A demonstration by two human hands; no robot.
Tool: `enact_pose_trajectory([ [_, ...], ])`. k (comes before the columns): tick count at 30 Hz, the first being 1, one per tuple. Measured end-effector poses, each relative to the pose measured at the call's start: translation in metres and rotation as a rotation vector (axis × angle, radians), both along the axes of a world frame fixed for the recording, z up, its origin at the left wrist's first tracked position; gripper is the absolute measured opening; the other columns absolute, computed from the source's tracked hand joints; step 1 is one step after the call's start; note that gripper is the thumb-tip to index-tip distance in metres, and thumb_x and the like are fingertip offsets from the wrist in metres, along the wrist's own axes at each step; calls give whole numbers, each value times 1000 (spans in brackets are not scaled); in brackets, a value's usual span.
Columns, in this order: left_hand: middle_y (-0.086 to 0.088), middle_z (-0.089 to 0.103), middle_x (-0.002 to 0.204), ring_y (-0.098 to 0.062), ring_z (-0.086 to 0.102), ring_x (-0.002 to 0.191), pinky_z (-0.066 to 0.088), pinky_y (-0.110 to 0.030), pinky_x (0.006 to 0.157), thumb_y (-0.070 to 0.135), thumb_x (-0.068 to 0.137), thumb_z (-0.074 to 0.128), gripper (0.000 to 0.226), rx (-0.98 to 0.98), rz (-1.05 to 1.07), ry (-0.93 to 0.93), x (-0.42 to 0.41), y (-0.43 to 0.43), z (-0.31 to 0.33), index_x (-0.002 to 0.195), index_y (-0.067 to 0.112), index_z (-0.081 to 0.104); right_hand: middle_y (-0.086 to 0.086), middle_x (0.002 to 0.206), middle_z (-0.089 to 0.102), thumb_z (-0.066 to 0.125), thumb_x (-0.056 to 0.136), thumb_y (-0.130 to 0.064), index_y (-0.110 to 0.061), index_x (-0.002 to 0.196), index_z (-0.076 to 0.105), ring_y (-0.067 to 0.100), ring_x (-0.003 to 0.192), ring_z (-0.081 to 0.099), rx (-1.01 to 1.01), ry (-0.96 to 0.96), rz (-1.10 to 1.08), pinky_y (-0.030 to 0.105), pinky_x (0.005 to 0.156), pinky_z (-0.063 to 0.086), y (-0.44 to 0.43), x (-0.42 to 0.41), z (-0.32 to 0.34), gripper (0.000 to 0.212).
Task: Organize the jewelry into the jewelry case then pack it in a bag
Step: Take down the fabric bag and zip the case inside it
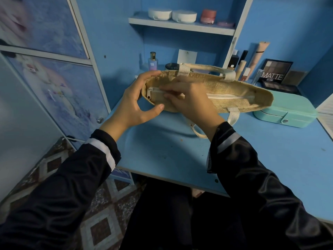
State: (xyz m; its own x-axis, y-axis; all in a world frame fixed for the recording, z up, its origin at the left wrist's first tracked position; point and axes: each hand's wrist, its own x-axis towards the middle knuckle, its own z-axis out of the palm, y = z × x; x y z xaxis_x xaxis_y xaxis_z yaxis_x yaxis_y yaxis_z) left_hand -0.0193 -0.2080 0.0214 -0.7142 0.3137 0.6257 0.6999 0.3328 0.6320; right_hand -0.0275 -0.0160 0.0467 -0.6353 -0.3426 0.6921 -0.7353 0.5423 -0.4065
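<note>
- Head view: I see the left hand clamped on the left end of a tan woven bag. Its fingers curl over the top rim and its thumb sits under the lower rim.
- The right hand lies across the middle of the bag, with bent fingers resting on the white zip. From here I cannot tell whether they pinch the zip or only press on it.
- The zip pull sits at the left end of the zip, just beside the left hand's palm.
- The bag is held lengthwise above the back half of the blue counter. One pale handle arches over its far side, and the other handle hangs down at its near side.
- The teal jewelry case sits shut on the counter near the right edge, its front tab snapped down. The bag's right end overlaps it from this angle.
- At the counter's back edge stands a perfume bottle. An eyeshadow palette marked MATTE leans in the back right corner, with upright cosmetic tubes beside it.
- On the shelf above are two white round containers and a pink jar.
- Dark sleeves with a pale band cover both forearms.
</note>
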Motion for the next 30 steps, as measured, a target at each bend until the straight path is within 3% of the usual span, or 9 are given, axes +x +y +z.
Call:
enact_pose_trajectory([
  [3, -11, 52, 134, -31, 57, 118, 47, -59, 98, 13, 80, 75, 70, 11, -8, -1, 1, 1, 0, 140, 11, 40, 11, 89, 64, 69, 80, -7, -6, 101, 76, 16, 79, 57, 31, 3, -1, 16, 71, 42, -1, -2, -2, 22],
  [6, -10, 54, 130, -46, 56, 99, 48, -61, 88, 18, 80, 76, 70, 5, -2, 9, -1, -1, -2, 141, 18, 41, 12, 93, 66, 69, 79, -7, -6, 98, 76, 23, 86, 63, 87, -13, -10, 21, 76, 44, -3, -4, -6, 21],
  [8, -10, 54, 129, -51, 54, 96, 48, -62, 86, 20, 80, 76, 71, -2, -2, 9, -1, -2, -3, 141, 18, 41, 11, 94, 67, 70, 79, -6, -6, 98, 77, 25, 87, 64, 91, -26, -13, 19, 77, 44, -3, -5, -5, 20],
  [13, -14, 50, 137, -31, 54, 123, 46, -55, 101, 10, 83, 65, 65, -1, -29, -8, 0, -3, -2, 141, 2, 38, 8, 98, 68, 67, 75, 2, -7, 106, 74, 13, 84, 59, 121, -20, 48, 10, 77, 40, -3, -4, 4, 34],
  [16, -14, 51, 136, -30, 53, 123, 46, -50, 102, 4, 81, 56, 63, 5, -41, 1, -1, -3, 0, 141, 5, 37, 7, 104, 67, 60, 73, 6, -8, 114, 71, 2, 86, 51, 163, -10, 124, 4, 80, 38, -5, -5, 8, 45],
  [21, -18, 49, 138, -33, 51, 127, 44, -48, 104, 5, 80, 53, 63, 30, -45, -7, -1, -1, -1, 140, 2, 37, 13, 104, 66, 57, 74, 6, -11, 116, 70, 15, 86, 58, 196, -24, 138, 7, 79, 39, -8, -9, 8, 47],
  [25, -20, 49, 137, -33, 51, 126, 45, -47, 104, 5, 80, 54, 62, 42, -57, -21, -1, -2, -2, 140, 2, 37, 10, 104, 66, 57, 76, 4, -10, 114, 71, 11, 83, 57, 191, -46, 145, 17, 78, 46, -7, -9, 7, 43],
  [28, -19, 50, 137, -34, 52, 124, 45, -50, 102, 7, 80, 55, 62, 41, -67, -22, -1, -2, -2, 140, 5, 38, 9, 102, 67, 62, 78, -2, -9, 112, 71, 17, 82, 62, 180, -46, 141, 24, 78, 50, -7, -9, 5, 36],
  [30, -18, 50, 137, -34, 52, 122, 46, -49, 101, 8, 80, 55, 62, 45, -70, -21, -1, -3, -2, 140, 6, 38, 8, 101, 67, 65, 81, -7, -9, 112, 71, 15, 82, 61, 184, -41, 134, 21, 79, 49, -9, -9, 6, 32],
])
